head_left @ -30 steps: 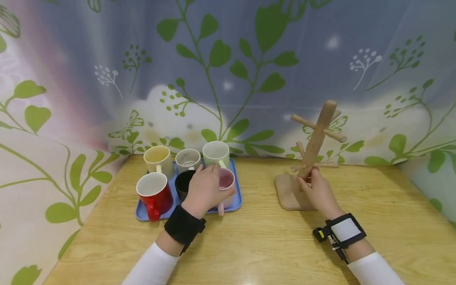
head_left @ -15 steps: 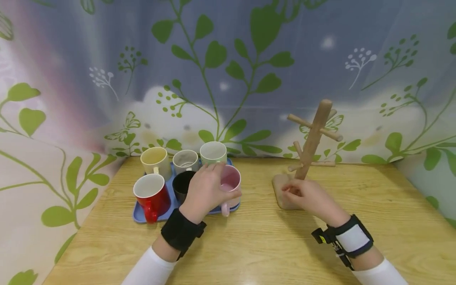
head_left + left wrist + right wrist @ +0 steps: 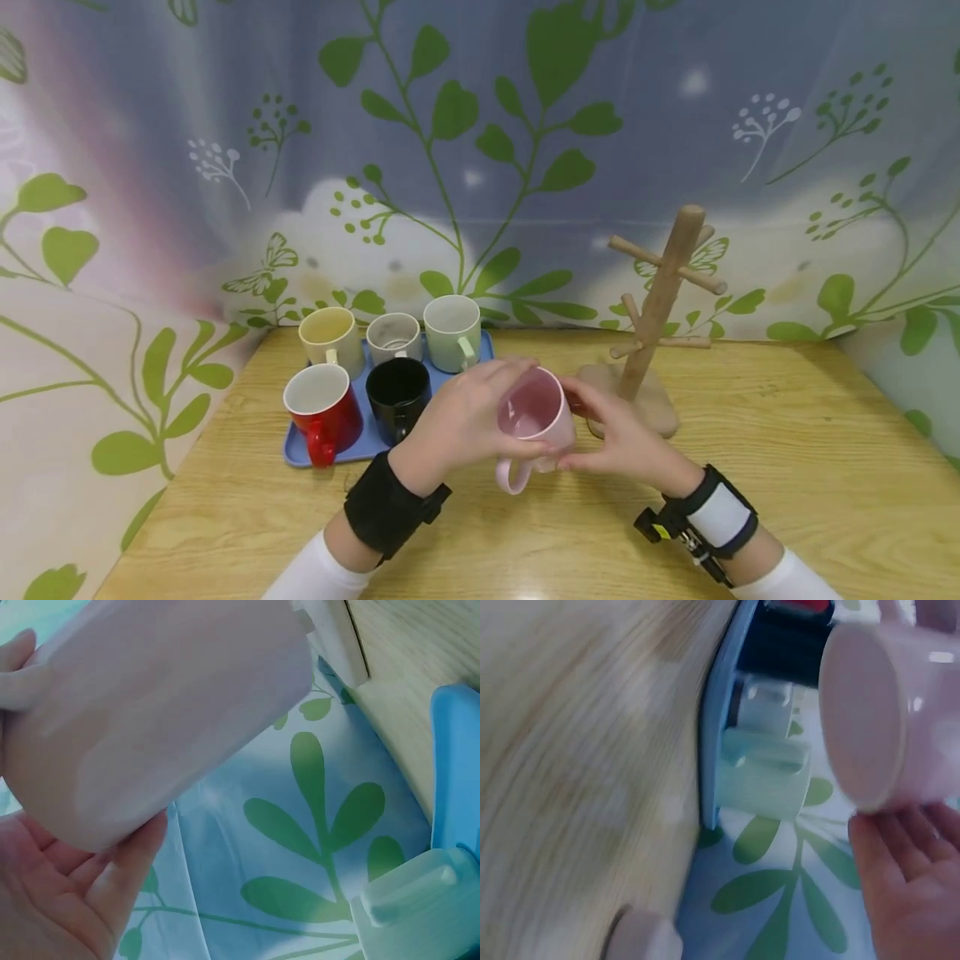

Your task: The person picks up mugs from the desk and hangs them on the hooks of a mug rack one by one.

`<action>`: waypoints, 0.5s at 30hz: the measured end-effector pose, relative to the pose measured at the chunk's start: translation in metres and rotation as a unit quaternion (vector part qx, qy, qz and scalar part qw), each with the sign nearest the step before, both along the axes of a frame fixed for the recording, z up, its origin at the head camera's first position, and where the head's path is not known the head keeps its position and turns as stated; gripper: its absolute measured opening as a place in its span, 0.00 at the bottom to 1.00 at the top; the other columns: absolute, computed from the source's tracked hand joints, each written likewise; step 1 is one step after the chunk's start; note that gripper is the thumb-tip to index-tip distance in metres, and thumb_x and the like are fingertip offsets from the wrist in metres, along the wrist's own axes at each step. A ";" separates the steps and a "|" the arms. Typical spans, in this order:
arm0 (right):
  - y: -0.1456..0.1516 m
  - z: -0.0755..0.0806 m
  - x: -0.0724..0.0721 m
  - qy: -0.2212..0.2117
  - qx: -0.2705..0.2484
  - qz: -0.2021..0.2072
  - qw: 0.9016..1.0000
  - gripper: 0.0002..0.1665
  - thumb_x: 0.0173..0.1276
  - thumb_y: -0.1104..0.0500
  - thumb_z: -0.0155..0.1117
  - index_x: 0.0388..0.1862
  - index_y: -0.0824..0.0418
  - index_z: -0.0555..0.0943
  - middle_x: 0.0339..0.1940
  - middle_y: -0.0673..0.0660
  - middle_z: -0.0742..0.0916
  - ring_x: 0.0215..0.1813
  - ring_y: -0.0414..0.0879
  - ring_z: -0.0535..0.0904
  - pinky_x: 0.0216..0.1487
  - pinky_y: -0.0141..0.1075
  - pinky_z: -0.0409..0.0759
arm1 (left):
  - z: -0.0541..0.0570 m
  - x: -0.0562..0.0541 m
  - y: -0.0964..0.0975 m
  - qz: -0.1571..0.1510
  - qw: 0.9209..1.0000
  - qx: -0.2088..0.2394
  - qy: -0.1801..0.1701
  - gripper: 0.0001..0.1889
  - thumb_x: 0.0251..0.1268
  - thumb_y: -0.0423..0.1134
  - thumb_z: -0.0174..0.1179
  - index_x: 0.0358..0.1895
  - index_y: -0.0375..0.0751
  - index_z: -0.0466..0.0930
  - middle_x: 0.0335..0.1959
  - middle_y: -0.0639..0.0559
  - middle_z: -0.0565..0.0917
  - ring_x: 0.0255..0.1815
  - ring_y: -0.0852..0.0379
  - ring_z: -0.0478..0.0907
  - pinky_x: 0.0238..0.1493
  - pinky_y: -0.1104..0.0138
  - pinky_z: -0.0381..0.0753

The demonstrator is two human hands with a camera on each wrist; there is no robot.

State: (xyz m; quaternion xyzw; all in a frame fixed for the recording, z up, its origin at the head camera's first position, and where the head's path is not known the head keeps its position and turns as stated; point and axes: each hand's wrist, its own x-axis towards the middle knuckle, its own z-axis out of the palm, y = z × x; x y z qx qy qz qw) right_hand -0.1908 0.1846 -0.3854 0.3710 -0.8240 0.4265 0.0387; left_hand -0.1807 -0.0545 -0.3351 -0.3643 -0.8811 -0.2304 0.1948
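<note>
A pink mug is held between both hands, right of the blue tray and tilted, its mouth towards the head camera and its handle at the lower left. My left hand grips it from the left, thumb along the near side and fingers over the far side. From the right, my right hand holds it near the base, thumb and fingers on either side. The left wrist view shows the pink mug large and close. In the right wrist view, fingers lie at the lower edge of the mug.
The blue tray bears red, black, yellow, whitish and pale green mugs. Behind the right hand stands a wooden mug tree with bare pegs. A patterned curtain hangs along the table's back.
The left hand has lifted the pink mug off the tray and brought it right, tilting it. The right hand has left the mug tree and moved left onto the mug.
</note>
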 end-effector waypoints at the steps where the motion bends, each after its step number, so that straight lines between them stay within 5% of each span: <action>1: -0.001 0.001 0.001 0.008 0.003 -0.004 1.000 0.54 0.49 0.56 0.80 0.73 0.60 0.62 0.68 0.60 0.76 0.68 0.39 0.72 0.69 0.33 0.74 | 0.000 0.000 0.000 -0.002 1.000 0.007 0.009 0.44 0.39 0.63 0.75 0.63 0.47 0.74 0.56 0.53 0.83 0.53 0.57 0.82 0.50 0.66 0.84; 6: -0.005 0.005 0.009 0.055 0.030 -0.033 0.997 0.61 0.44 0.51 0.83 0.75 0.51 0.60 0.65 0.51 0.77 0.65 0.43 0.74 0.65 0.38 0.77 | 0.002 0.005 0.003 -0.017 0.997 0.049 0.050 0.44 0.35 0.63 0.77 0.61 0.47 0.77 0.54 0.54 0.85 0.51 0.58 0.83 0.46 0.68 0.85; 12: -0.004 0.012 0.020 0.062 0.020 -0.034 0.997 0.58 0.47 0.50 0.82 0.75 0.52 0.59 0.65 0.52 0.78 0.64 0.41 0.75 0.63 0.36 0.78 | 0.006 0.013 0.007 -0.022 0.995 0.071 0.059 0.46 0.33 0.63 0.77 0.62 0.48 0.77 0.56 0.56 0.84 0.52 0.59 0.82 0.47 0.69 0.84; 15: -0.001 0.019 0.024 0.102 0.025 -0.050 0.993 0.57 0.47 0.51 0.82 0.74 0.54 0.61 0.63 0.53 0.79 0.62 0.43 0.77 0.59 0.37 0.81 | 0.007 0.014 0.009 -0.036 0.995 0.076 0.060 0.48 0.34 0.63 0.77 0.64 0.47 0.73 0.58 0.54 0.82 0.55 0.58 0.81 0.49 0.69 0.84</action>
